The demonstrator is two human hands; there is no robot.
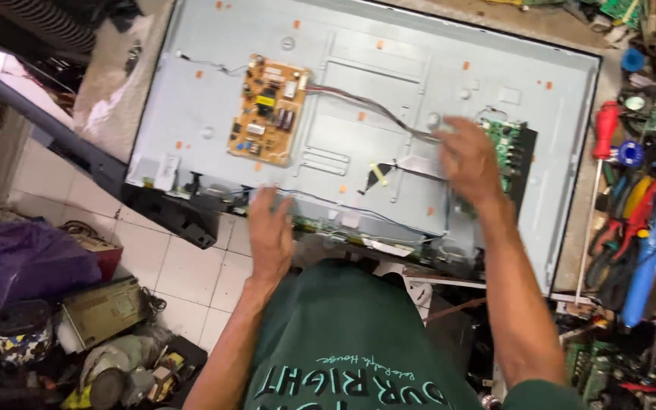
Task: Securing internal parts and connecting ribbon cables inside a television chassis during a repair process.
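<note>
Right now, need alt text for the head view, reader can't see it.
A person leans over an opened flat TV panel, left hand on its near edge, right hand blurred over the green board and its cables. A tan board sits upper left; a red screwdriver and other tools lie right.

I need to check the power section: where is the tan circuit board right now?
In the head view, the tan circuit board sits upper left on the grey panel back, above the left hand.

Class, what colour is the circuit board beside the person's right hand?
Green circuit board, by the right hand; head view.
</note>
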